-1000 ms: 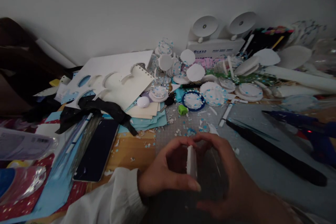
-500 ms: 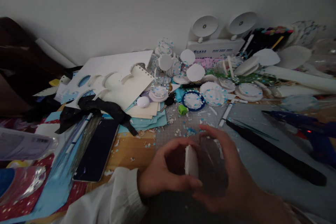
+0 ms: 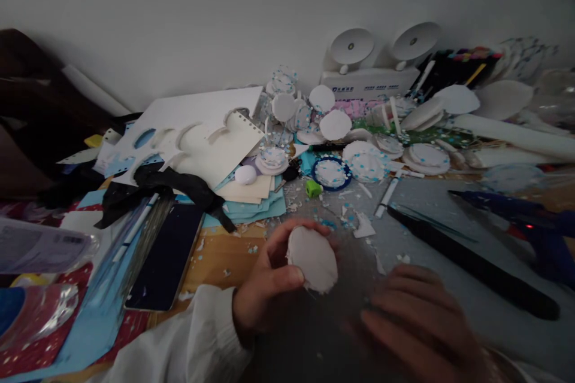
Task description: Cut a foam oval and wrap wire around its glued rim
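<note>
A round white foam disc (image 3: 312,260) with a rough, ragged edge is held in my left hand (image 3: 269,278), its flat face turned towards me. My left thumb presses on the front of the disc and the fingers curve behind it. To the right and apart from the disc, my right hand (image 3: 417,317) hovers low over the grey cutting mat (image 3: 431,227), blurred, with its fingers curled together. A small dark spot shows at its fingertips, too unclear to name. Torn white scraps (image 3: 363,225) lie on the mat beyond my hands.
At the right lie a black-handled tool (image 3: 476,263) and a blue glue gun (image 3: 516,209) with a red light. A phone (image 3: 166,257) rests at the left. Decorated white discs (image 3: 366,161), a green sharpener (image 3: 313,188) and cut foam sheets (image 3: 202,114) crowd the back.
The disc has turned from edge-on to face me. My right hand has drawn away from it, down and to the right, and its fingers have curled in.
</note>
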The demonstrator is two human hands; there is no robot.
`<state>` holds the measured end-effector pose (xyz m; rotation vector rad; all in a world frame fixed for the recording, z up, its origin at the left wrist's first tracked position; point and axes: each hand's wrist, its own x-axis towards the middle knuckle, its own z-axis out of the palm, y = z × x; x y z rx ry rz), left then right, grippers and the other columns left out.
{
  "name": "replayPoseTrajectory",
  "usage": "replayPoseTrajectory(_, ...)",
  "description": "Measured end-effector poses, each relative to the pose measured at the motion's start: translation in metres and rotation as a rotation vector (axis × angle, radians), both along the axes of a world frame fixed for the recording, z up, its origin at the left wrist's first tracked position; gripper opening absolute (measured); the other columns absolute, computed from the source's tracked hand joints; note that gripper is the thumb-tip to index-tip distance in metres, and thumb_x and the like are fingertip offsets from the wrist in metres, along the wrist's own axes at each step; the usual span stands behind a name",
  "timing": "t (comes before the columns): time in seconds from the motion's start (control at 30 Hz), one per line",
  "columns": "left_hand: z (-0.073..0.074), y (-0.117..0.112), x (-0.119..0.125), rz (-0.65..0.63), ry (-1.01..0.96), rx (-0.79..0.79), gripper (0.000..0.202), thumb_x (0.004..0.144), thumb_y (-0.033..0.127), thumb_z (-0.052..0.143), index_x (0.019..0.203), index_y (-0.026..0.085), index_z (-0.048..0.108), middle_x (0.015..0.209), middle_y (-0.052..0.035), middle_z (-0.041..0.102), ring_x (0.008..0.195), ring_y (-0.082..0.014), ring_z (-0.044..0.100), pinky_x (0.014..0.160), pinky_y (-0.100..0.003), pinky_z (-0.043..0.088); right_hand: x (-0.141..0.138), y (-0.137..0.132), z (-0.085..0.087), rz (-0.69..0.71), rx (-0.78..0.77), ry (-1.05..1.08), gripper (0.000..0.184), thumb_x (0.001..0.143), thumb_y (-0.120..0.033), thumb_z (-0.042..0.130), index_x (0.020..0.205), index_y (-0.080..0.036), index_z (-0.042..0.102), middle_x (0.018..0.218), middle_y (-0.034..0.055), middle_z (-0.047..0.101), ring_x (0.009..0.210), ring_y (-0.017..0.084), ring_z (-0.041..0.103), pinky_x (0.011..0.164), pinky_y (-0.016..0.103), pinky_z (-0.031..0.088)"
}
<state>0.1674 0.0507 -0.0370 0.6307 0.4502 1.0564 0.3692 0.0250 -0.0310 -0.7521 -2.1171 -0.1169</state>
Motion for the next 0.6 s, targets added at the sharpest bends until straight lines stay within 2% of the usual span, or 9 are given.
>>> replayPoseTrajectory(0.1,-0.004,0.000,-0.001,-0.050,-0.019,0.052,0.058,0.060,0.033,0.085,0.113,0.026,0.062,0.121,-0.0040,0.060,0.106,-0.0210,0.060,0.088,-0.030,0.048,-0.007,0.003,0.008,0.096,-0.029,-0.063,0.019,0.088,-0.005,0.055,0.094,-0.020,0.064,0.098,0.0013,0.062,0.088,0.014,0.059,0.084,0.032,0.050)
replayPoseTrajectory(0.27,-0.003,0.000,-0.002,-0.157,-0.009,0.123,0.067,0.055,0.036,0.089,0.115,0.028,0.063,0.113,-0.0044,0.064,0.102,-0.0186,0.061,0.086,-0.027,0.047,-0.002,-0.002,0.003,0.149,-0.034,-0.151,0.028,0.093,-0.008,0.047,0.104,-0.023,0.068,0.078,-0.0026,0.072,0.071,0.014,0.063,0.083,0.034,0.050)
replayPoseTrajectory(0.33,-0.001,0.000,-0.002,-0.179,-0.012,0.119,0.070,0.054,0.039,0.088,0.118,0.029,0.062,0.117,-0.0047,0.063,0.103,-0.0182,0.061,0.086,-0.027,0.047,0.000,-0.005,0.002,0.161,-0.012,-0.138,0.029,0.095,-0.009,0.044,0.105,-0.024,0.068,0.073,-0.0039,0.073,0.064,0.013,0.064,0.080,0.032,0.052)
replayPoseTrajectory(0.43,0.001,0.001,-0.002,-0.176,-0.021,0.104,0.072,0.053,0.039,0.089,0.119,0.030,0.061,0.125,-0.0040,0.059,0.105,-0.0178,0.060,0.088,-0.027,0.046,-0.003,-0.007,0.002,0.158,0.010,-0.127,0.029,0.094,-0.009,0.045,0.104,-0.024,0.067,0.065,-0.0066,0.073,0.055,0.011,0.064,0.070,0.028,0.055)
replayPoseTrajectory(0.6,-0.001,0.003,-0.005,-0.236,0.087,0.112,0.080,0.050,0.050,0.086,0.122,0.026,0.061,0.112,-0.0074,0.065,0.100,-0.0195,0.061,0.084,-0.027,0.046,-0.007,-0.007,0.002,0.161,0.015,-0.111,0.025,0.092,-0.010,0.051,0.103,-0.024,0.068,0.063,-0.0073,0.072,0.052,0.011,0.064,0.064,0.026,0.057)
